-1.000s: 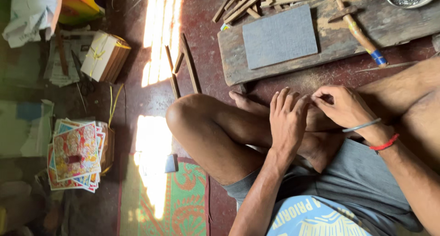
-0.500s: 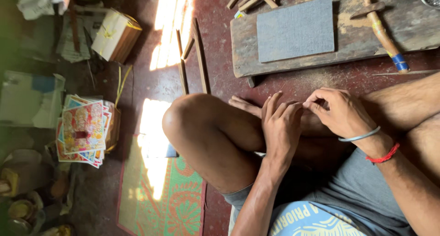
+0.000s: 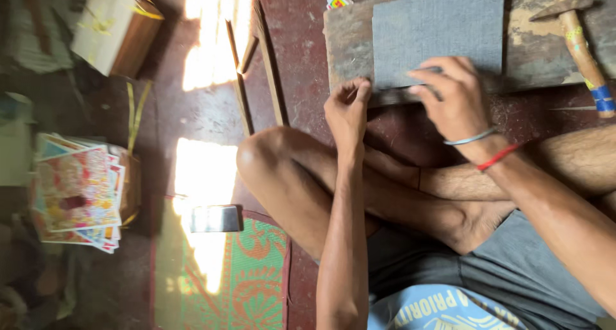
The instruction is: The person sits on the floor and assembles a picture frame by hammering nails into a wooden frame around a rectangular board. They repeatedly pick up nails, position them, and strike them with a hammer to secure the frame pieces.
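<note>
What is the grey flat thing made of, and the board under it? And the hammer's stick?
The grey slab looks like matte stone or slate, even and finely grained, though that is uncertain. The board beneath seems to be old bare wood, stained and scuffed. The hammer handle looks wooden, with blue tape near its end.

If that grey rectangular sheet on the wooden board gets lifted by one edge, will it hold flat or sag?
The grey sheet lies dead flat with crisp straight edges, so probably stiff. It looks thin, so likely light. Its matte, grainy face suggests it won't slip easily on the wooden board.
</note>
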